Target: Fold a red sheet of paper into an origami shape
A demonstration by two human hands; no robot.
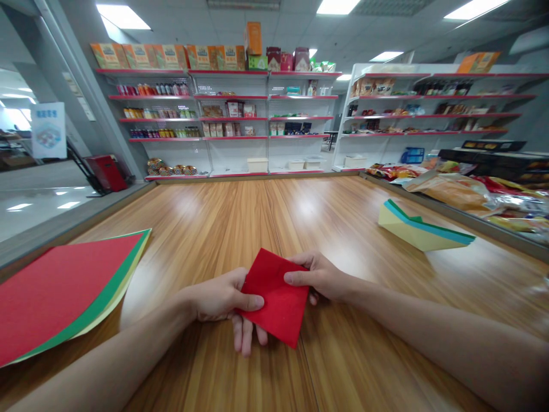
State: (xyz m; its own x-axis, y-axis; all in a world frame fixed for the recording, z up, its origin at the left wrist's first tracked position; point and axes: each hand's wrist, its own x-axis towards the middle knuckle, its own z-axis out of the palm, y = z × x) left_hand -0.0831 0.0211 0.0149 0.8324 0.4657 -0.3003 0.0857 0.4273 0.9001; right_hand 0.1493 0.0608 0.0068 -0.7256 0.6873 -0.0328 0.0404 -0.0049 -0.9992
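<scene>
Between my hands is a red square of folded paper (277, 303), tilted a little above the wooden table (206, 223). My left hand (234, 300) grips its left edge, thumb on top and fingers spread underneath. On the upper right side, my right hand (315, 277) pinches the paper with the thumb on the front face and the fingers behind. Both hands hold it at once. How many layers the paper has, and what its underside looks like, I cannot tell.
Large sheets in red, green and pale yellow (72, 286) lie stacked at the left. A folded paper boat (412, 229) in yellow, blue and green stands at the right. Snack packets (454, 189) are heaped beyond the right edge. Stocked shelves (231, 119) line the back.
</scene>
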